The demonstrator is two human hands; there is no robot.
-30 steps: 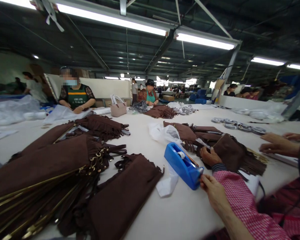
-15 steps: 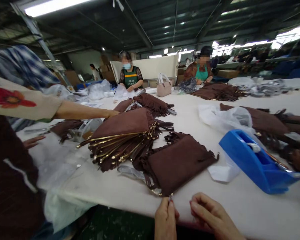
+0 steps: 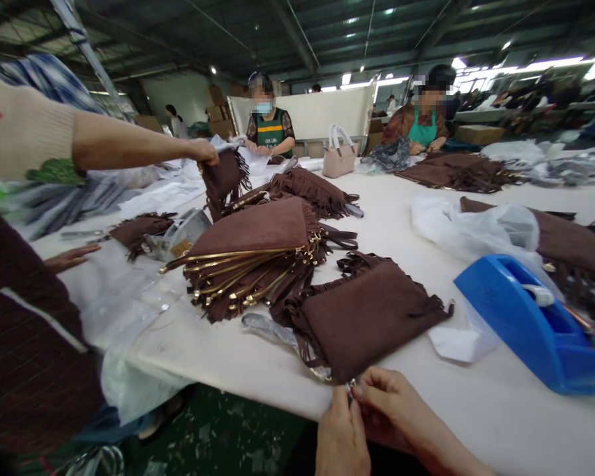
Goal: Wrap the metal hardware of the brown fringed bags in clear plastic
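Observation:
A brown fringed suede-like bag (image 3: 371, 317) lies flat at the near edge of the table, its front corner toward me. At that corner is a small shiny metal fitting (image 3: 351, 385). My left hand (image 3: 343, 436) is closed, pinching the fitting between thumb and finger. From the right, my right hand (image 3: 394, 403) meets it, with thumb and fingertips closed on the same small fitting. Its exact kind is too small to make out, and the fingers partly cover it. Clear plastic wrapping (image 3: 272, 330) shows beside the bag's left side.
A stack of brown bags (image 3: 258, 228) with gold zips lies beyond. To the right stand a blue tape dispenser (image 3: 530, 324) and white plastic wrap (image 3: 476, 221). At left, a co-worker's arm (image 3: 133, 142) reaches over the table. Two people work across from me, near a pink handbag (image 3: 339, 158).
My right hand has moved left to join my left hand at the bag's corner. The co-worker at left has lifted a brown bag from behind the stack. The view has shifted slightly.

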